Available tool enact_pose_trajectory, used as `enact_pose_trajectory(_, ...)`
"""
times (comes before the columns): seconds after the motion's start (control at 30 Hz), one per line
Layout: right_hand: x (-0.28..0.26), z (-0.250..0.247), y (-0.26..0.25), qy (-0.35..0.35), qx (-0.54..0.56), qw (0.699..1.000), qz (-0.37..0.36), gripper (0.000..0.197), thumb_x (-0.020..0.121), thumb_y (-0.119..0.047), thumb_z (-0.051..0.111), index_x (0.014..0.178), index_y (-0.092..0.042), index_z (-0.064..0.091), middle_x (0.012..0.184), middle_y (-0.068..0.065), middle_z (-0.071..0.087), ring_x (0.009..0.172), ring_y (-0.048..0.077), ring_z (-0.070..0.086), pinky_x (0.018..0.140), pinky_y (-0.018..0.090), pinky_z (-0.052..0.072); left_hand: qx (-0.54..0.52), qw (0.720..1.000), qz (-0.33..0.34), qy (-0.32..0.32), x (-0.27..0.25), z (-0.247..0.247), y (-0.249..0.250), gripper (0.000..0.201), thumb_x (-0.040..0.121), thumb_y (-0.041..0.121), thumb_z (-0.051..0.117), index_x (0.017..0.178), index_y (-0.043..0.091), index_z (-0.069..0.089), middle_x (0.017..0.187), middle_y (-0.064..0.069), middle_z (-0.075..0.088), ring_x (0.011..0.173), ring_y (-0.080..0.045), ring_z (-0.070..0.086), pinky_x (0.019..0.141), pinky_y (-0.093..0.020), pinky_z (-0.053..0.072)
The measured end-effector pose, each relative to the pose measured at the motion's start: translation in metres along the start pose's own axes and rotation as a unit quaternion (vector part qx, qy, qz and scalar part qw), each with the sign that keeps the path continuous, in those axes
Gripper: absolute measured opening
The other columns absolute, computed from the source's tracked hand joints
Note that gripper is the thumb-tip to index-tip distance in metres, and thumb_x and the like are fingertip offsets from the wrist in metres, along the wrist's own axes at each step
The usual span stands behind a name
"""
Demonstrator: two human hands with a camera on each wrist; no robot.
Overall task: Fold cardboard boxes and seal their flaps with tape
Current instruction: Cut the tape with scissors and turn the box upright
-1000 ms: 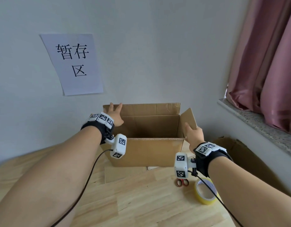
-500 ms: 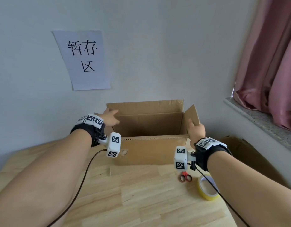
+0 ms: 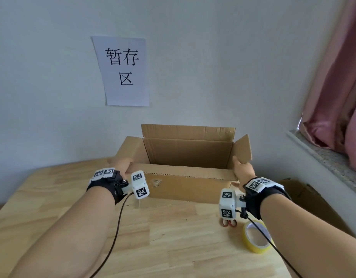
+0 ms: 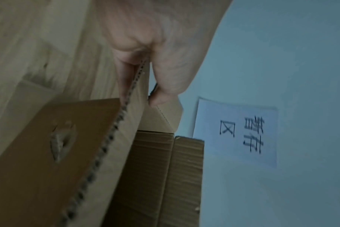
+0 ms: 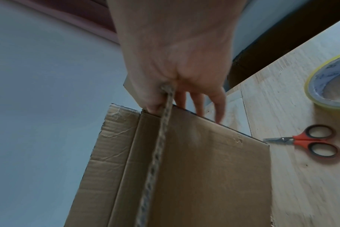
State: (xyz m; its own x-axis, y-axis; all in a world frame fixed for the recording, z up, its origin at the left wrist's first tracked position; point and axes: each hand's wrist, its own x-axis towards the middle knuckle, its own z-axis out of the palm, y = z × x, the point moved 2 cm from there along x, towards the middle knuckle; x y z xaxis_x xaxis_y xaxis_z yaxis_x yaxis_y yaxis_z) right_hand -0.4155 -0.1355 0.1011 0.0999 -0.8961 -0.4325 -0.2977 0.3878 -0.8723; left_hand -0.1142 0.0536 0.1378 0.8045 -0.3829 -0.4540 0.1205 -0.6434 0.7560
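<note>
Holding item: cardboard box (image 3: pixel 185 183), open-topped, upright at counter (image 3: pixel 173 247) far edge by wall. Left hand (image 3: pixel 121 167) grip pinches near-left rim corner; right hand (image 3: pixel 243 169) grip pinches near-right corner. Tape roll (image 3: pixel 257 240), scissors (image 5: pixel 309 140) near right edge. Advice: fold short flaps first, keep corners square.

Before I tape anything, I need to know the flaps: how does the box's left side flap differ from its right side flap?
The left side flap splays outward and away from the opening, while the right side flap stands more upright. The left hand grips the box at the near corner below its flap; the right hand grips at the right flap's lower edge. Both are plain brown cardboard, unfolded and untaped.
</note>
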Motion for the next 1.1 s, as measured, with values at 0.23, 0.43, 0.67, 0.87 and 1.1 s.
enact_pose_trajectory(0.23, 0.003, -0.002, 0.002, -0.061, -0.065, 0.996, 0.022, 0.053, 0.094, -0.05, 0.04, 0.132, -0.013, 0.044, 0.116, 0.016, 0.057, 0.104, 0.037, 0.058, 0.083, 0.053, 0.054, -0.084, 0.992, -0.07, -0.056, -0.018, 0.008, -0.01, 0.029, 0.096, 0.029, 0.053, 0.107, 0.002, 0.048, 0.088, -0.018, 0.06, 0.075, -0.031, 0.059, 0.067, -0.038, 0.05)
enact_pose_trajectory(0.43, -0.003, -0.004, -0.006, -0.087, -0.053, 0.993, 0.055, 0.054, 0.096, -0.048, 0.038, 0.136, -0.013, 0.04, 0.12, 0.017, 0.053, 0.102, 0.038, 0.06, 0.077, 0.051, 0.057, -0.145, 0.987, -0.058, -0.047, -0.032, 0.013, -0.012, 0.018, 0.098, 0.021, 0.047, 0.087, 0.006, 0.047, 0.075, -0.01, 0.048, 0.062, -0.023, 0.046, 0.053, -0.032, 0.037)
enact_pose_trajectory(0.67, -0.017, 0.025, -0.027, -0.079, -0.06, 0.994, 0.035, 0.056, 0.095, -0.052, 0.038, 0.135, -0.012, 0.039, 0.112, 0.014, 0.054, 0.074, 0.03, 0.061, 0.082, 0.044, 0.057, 0.045, 0.994, 0.025, 0.094, 0.002, -0.021, -0.003, 0.039, 0.092, 0.012, 0.049, 0.129, 0.001, 0.043, 0.131, -0.025, 0.043, 0.117, -0.038, 0.047, 0.096, -0.045, 0.038)
enact_pose_trajectory(0.87, -0.032, 0.055, -0.043, -0.082, -0.059, 0.994, -0.028, 0.053, 0.098, -0.049, 0.032, 0.137, -0.013, 0.04, 0.116, 0.014, 0.059, 0.102, 0.033, 0.06, 0.091, 0.048, 0.052, 0.292, 0.836, 0.389, 0.255, -0.023, -0.031, 0.075, 0.08, 0.088, 0.008, 0.049, 0.152, 0.015, 0.001, 0.158, -0.013, -0.012, 0.146, -0.029, -0.008, 0.116, -0.045, -0.005)
enact_pose_trajectory(1.1, -0.062, 0.064, -0.067, -0.097, -0.125, 0.981, -0.114, 0.055, 0.099, -0.046, 0.034, 0.138, -0.007, 0.042, 0.127, 0.014, 0.056, 0.118, 0.03, 0.053, 0.104, 0.04, 0.04, 0.392, 0.729, 0.561, -0.032, -0.056, 0.06, 0.149, 0.063, 0.087, 0.015, 0.061, 0.143, 0.024, 0.034, 0.145, -0.003, 0.04, 0.129, -0.023, 0.043, 0.107, -0.043, 0.033)
